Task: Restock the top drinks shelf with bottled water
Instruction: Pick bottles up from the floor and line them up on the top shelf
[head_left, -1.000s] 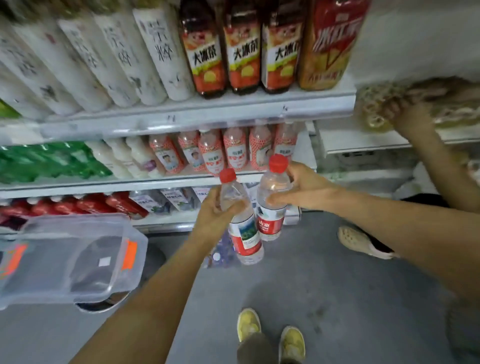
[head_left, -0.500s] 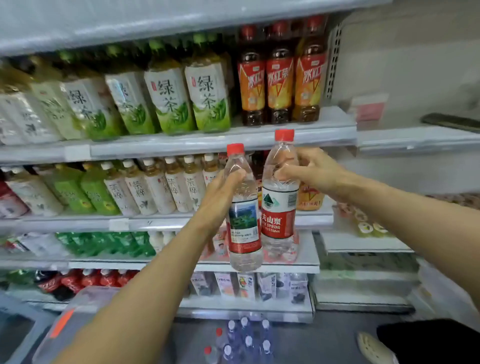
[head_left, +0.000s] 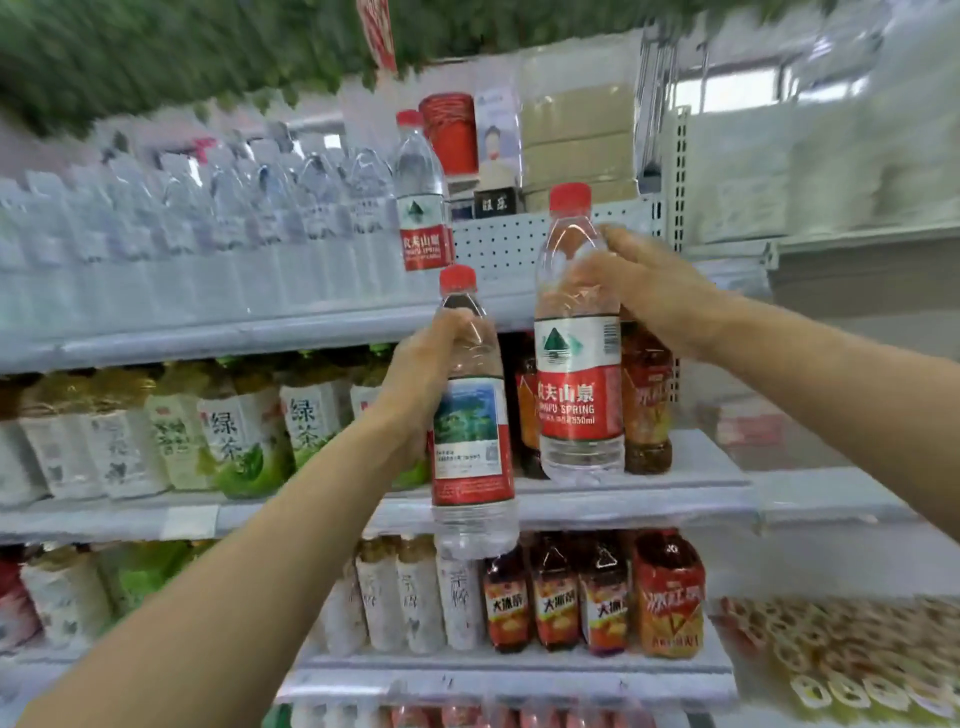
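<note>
1. At the far left, the top white metal shelf carried a long row of clear plastic water bottles, smeared by blur. One tier below them stood pale and green-labelled green tea bottles.
2. At the right end of that top row, a clear water bottle with a red cap and red label stood upright on the shelf.
3. The person's left hand was curled round the shoulder of a clear red-capped water bottle with a landscape label. It was held upright in the air in front of the shelving. Its cap reached the top shelf's front edge and its base hung before the third tier.
4. Just beside it and higher, the right hand gripped the upper body of a clear red-capped water bottle with a red and white label. That one was upright too and rested on no shelf. Its cap stood before a white perforated panel, and dark amber tea bottles showed behind its lower half.
5. Above the panel sat a red cylinder and stacked brown packs.
6. At the lower right lay blurred, ring-patterned snack packets.
</note>
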